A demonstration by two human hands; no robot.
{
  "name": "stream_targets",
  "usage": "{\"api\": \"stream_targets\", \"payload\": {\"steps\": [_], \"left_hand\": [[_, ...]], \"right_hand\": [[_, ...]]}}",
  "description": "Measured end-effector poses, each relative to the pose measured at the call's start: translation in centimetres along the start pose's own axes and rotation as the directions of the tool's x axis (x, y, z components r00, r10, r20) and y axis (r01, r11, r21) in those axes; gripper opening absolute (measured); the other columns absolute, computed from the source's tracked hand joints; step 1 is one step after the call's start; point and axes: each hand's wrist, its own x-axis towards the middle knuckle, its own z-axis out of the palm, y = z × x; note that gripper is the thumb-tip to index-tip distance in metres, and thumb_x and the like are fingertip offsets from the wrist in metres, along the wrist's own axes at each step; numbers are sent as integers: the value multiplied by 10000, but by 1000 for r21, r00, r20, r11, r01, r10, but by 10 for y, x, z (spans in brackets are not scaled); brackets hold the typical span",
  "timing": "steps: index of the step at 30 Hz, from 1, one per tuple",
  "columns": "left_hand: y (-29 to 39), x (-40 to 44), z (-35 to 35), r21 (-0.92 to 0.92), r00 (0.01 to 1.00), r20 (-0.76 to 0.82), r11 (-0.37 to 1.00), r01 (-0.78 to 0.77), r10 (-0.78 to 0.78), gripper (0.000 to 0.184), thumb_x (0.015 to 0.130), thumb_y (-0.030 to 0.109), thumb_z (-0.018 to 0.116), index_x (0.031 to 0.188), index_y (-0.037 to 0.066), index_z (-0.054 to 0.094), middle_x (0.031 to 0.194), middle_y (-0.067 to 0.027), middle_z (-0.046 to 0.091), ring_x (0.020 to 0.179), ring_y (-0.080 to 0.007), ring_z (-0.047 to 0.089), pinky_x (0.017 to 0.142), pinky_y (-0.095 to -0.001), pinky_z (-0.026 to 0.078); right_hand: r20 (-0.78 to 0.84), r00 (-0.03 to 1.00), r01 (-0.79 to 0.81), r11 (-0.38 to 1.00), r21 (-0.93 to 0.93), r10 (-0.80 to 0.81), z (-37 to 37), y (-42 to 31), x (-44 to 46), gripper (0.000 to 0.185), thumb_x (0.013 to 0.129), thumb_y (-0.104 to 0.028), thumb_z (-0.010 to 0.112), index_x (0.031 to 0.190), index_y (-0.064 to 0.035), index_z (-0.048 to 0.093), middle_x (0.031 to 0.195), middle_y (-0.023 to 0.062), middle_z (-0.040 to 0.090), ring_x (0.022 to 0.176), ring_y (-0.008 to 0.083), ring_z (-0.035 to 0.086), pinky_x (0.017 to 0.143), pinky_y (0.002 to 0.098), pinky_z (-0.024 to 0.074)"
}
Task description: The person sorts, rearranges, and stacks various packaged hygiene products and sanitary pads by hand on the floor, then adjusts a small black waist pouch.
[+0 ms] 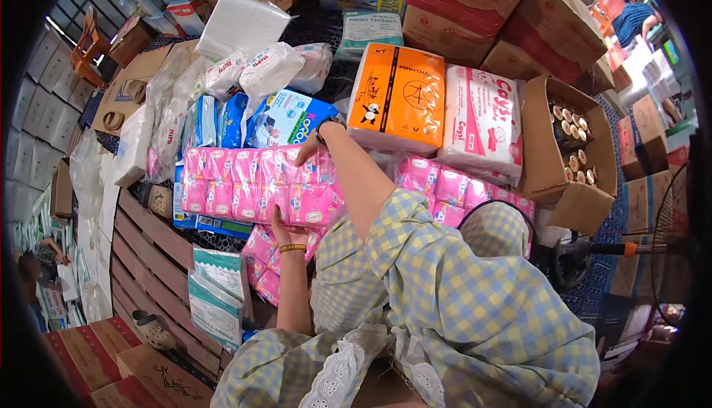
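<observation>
A long clear-wrapped bundle of pink packets (245,185) lies across the middle left, in front of my lap. My right hand (310,147) reaches over its top edge, fingers bent on the wrap. From below, my left hand (283,231) supports the bundle's lower edge, with part of the fingers hidden behind the pink packs. More pink packets (265,260) lie under it, and another pink bundle (452,189) sits to the right. Just beyond my right hand is a blue and white pack (285,115).
An orange pack (400,96) and a white-pink pack (482,122) stand beyond. An open carton of jars (571,141) is at right, near a fan (660,248). Green-white packs (215,297) lie at left on wooden slats (159,248). Another person (636,18) is at upper right.
</observation>
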Motion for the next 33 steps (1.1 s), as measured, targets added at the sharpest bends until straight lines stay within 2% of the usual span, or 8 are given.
{"api": "stream_targets", "payload": {"steps": [4, 11, 14, 19, 23, 27, 30, 33], "left_hand": [[-2, -7, 16, 11, 987, -152, 999, -42, 43, 389, 735, 387, 563, 1021, 127, 525, 930, -52, 594, 778, -191, 586, 615, -304, 487], [2, 3, -4, -17, 996, -84, 999, 30, -32, 364, 725, 394, 575, 989, 145, 536, 896, -41, 602, 729, -185, 587, 562, -302, 484], [0, 0, 3, -13, 995, -95, 999, 33, -34, 358, 720, 399, 580, 974, 150, 540, 881, -34, 604, 707, -178, 588, 532, -293, 478], [-2, -4, 11, 15, 985, -171, 1000, 7, -5, 339, 713, 408, 588, 953, 172, 544, 842, -16, 609, 639, -151, 583, 458, -255, 445], [-3, -1, 6, 33, 985, -173, 999, 11, -5, 311, 713, 411, 589, 928, 190, 550, 808, -2, 612, 589, -132, 569, 426, -234, 418], [-4, 2, 5, 7, 984, -176, 1000, 14, -12, 284, 715, 412, 588, 897, 196, 559, 783, 8, 612, 560, -124, 554, 414, -229, 402], [-4, 3, 4, -9, 982, -186, 1000, 16, -17, 273, 717, 410, 587, 882, 193, 565, 779, 9, 612, 556, -119, 550, 414, -227, 398], [-4, 1, 6, -6, 979, -201, 1000, 18, -19, 269, 720, 408, 585, 871, 186, 572, 785, 8, 611, 563, -114, 551, 420, -222, 398]], "right_hand": [[41, 999, -24, 1000, 12, 23, -1, -3, -2, 1096, 439, -559, 733, 1294, -85, 238, 1271, 142, 335, 1068, 227, 434, 854, 326, 381], [252, 938, -260, 964, 51, 240, -11, -19, -26, 1093, 446, -555, 733, 1296, -85, 231, 1297, 138, 302, 1098, 231, 413, 874, 332, 372], [-19, 1000, 22, 999, -39, -22, 2, -1, 4, 1089, 448, -555, 733, 1295, -87, 234, 1295, 139, 306, 1087, 233, 427, 864, 333, 383], [58, 997, -40, 999, -29, 41, -4, -7, 10, 1085, 449, -556, 733, 1295, -93, 238, 1285, 133, 321, 1076, 227, 436, 855, 331, 388], [293, 883, -395, 918, 45, 366, -16, -26, -38, 1072, 456, -553, 731, 1294, -97, 244, 1289, 125, 321, 1084, 220, 426, 861, 327, 380], [71, 997, -42, 999, 31, 40, -4, -6, -18, 1068, 461, -550, 730, 1295, -96, 242, 1301, 117, 309, 1107, 217, 402, 878, 326, 365], [224, 926, -313, 950, 8, 303, -15, -31, -29, 1058, 459, -546, 732, 1287, -87, 259, 1292, 121, 322, 1096, 220, 416, 871, 330, 372], [261, 900, -358, 934, -20, 350, -18, -34, -31, 1044, 457, -543, 735, 1278, -87, 280, 1292, 122, 323, 1100, 219, 413, 873, 333, 372]]}}
